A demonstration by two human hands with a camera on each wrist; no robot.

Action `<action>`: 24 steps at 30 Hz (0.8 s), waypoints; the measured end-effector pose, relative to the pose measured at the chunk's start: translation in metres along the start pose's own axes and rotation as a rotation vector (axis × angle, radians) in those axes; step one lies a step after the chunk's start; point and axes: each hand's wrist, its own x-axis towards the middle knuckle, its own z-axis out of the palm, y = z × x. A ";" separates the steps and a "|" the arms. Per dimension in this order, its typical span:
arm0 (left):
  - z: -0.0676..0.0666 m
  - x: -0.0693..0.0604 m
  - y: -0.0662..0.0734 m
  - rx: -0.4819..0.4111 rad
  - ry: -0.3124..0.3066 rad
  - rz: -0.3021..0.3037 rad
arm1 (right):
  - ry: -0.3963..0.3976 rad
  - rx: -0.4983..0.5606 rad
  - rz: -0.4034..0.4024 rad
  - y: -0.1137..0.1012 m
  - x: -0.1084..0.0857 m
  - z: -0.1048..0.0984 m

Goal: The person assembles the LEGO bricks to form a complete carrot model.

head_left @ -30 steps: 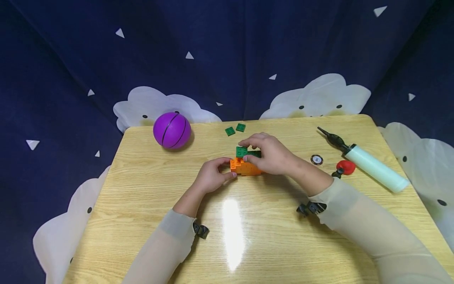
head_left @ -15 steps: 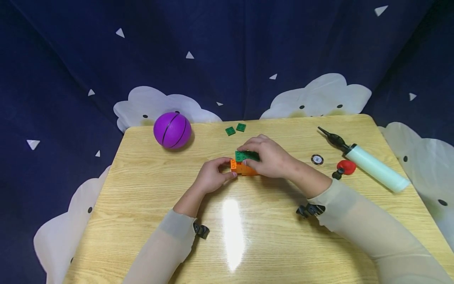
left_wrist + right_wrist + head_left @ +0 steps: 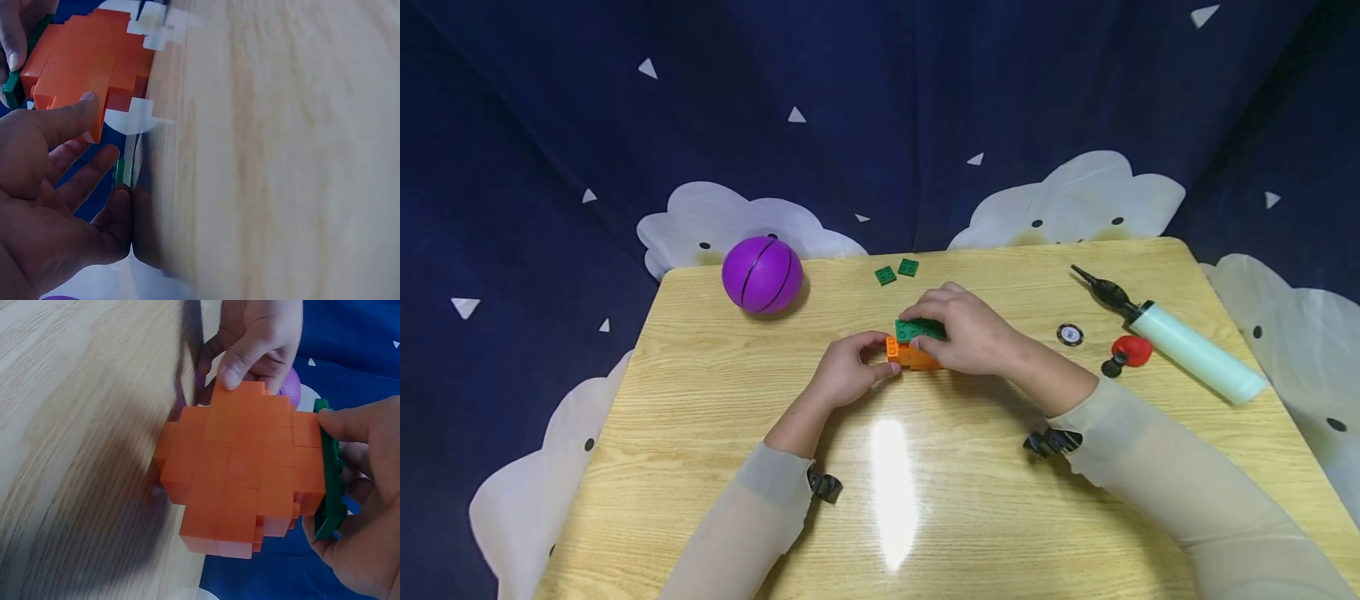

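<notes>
An orange toy-brick build [image 3: 916,358] with stepped edges stands upright mid-table. My left hand [image 3: 842,372] pinches its left end; the thumb lies on the near face, as the left wrist view also shows, with the fingers behind. A long green toy brick [image 3: 905,331] lies along the top of the build. My right hand [image 3: 973,333] grips this brick from above, thumb in front and fingers at the back, hiding its right part. In the right wrist view, the green brick [image 3: 331,475] sits against the orange build [image 3: 244,462]; whether it is fully seated I cannot tell.
Two small green plates [image 3: 886,275] lie near the table's back edge. A purple ball [image 3: 763,275] stands at back left. To the right are a poker chip [image 3: 1070,335], a red item with a black part [image 3: 1131,351] and a pale hand pump [image 3: 1197,352].
My right hand has lowered the green brick onto the orange build, where it now lies level along the top. The left hand keeps its hold in the same place.
</notes>
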 end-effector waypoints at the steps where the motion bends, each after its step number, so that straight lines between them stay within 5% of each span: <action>1: 0.000 0.000 0.000 -0.003 -0.001 -0.001 | 0.002 -0.001 -0.004 0.000 0.000 0.001; 12: -0.002 0.000 -0.002 -0.008 0.004 0.004 | 0.008 0.043 -0.007 0.005 0.000 0.004; 24: -0.001 0.001 -0.002 -0.019 0.003 0.001 | -0.015 0.157 0.087 0.017 -0.004 0.005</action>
